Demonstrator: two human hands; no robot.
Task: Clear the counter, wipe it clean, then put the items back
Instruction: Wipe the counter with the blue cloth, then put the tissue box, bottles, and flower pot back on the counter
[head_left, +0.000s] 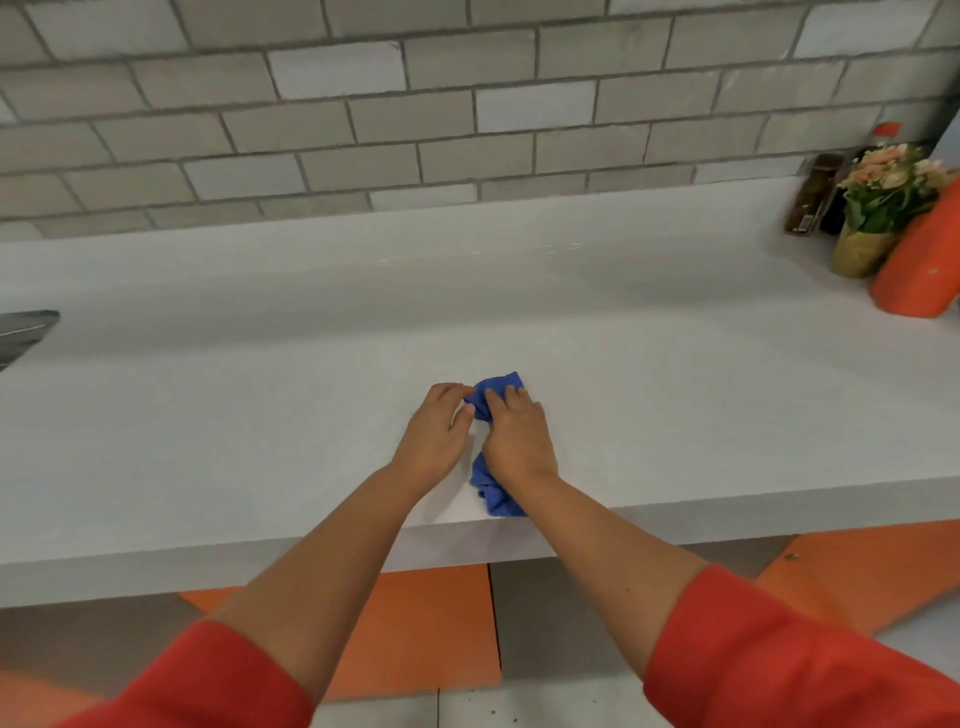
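The white surface (260, 364) carries an orange container (919, 260) and potted flowers (878, 208) at its far right. Near its front edge, the right hand (517, 436) curls its fingers over the bunched blue cloth (496, 387), and the left hand (436, 431) pinches the cloth's far end with its fingers.

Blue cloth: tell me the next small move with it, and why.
Probably sweep the blue cloth sideways across the counter. It lies bunched near the front edge, gripped by the left hand and the right hand. The bottles and flowers stand grouped at the far right, away from the cloth, so wiping seems due.
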